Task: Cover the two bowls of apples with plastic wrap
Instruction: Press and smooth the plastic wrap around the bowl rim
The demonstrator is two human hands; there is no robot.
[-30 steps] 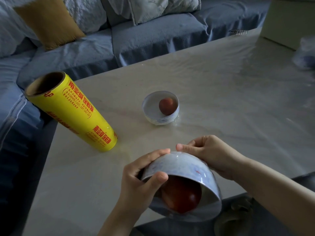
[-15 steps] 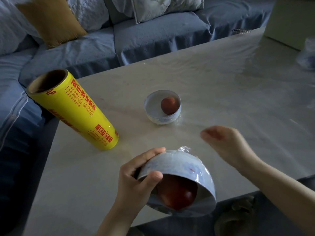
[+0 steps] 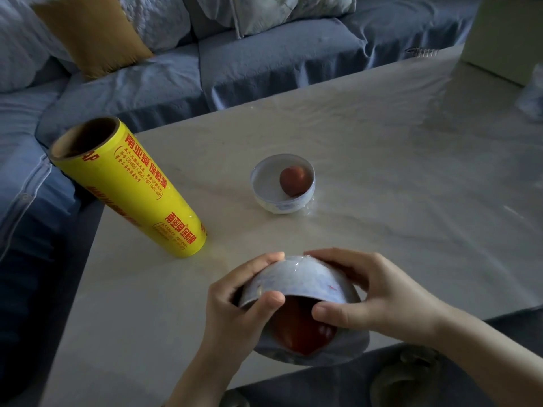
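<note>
I hold a blue-patterned white bowl (image 3: pixel 302 283) tipped on its side over the table's near edge, its mouth facing me. A red apple (image 3: pixel 296 330) shows inside behind stretched plastic wrap. My left hand (image 3: pixel 235 309) grips the bowl's left side, thumb on the rim. My right hand (image 3: pixel 367 292) grips the right side, thumb across the rim and fingers over the bottom. A second bowl (image 3: pixel 283 185) stands upright mid-table with a small red apple (image 3: pixel 295 181) inside; I cannot tell whether wrap covers it. The yellow plastic wrap roll (image 3: pixel 129 189) lies at the left.
The pale table (image 3: pixel 396 177) runs to a blue sofa (image 3: pixel 264 57) behind and left, with a mustard cushion (image 3: pixel 91 33). A beige box (image 3: pixel 505 33) and a crumpled clear bag (image 3: pixel 533 95) sit at the far right. My lap lies below the near edge.
My right hand left the bowl half a second ago and is now back on its right side. The bowl stays tipped in my left hand.
</note>
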